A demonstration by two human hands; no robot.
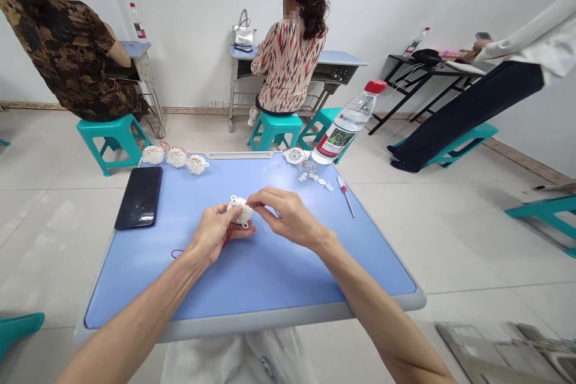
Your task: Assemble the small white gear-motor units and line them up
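A round white part (240,213) with small ring tabs and a red wire is held over the blue desk (270,288). My left hand (216,228) grips it, thumb on top and fingers beneath. At its right edge, the pinched fingertips of my right hand (281,213) touch or nearly touch it; anything between them is too small to make out. Three similar white parts (177,157) with red wires lie at the far left edge, another (295,156) at the far right. Small white pieces (321,182) are scattered near a little clear dish (307,165).
A black phone (139,198) lies at the desk's left. A water bottle (344,129) with a red cap stands at the far right corner, a screwdriver (346,197) near the right edge. Beyond are two seated people, another person at the right, desks and teal stools (110,141).
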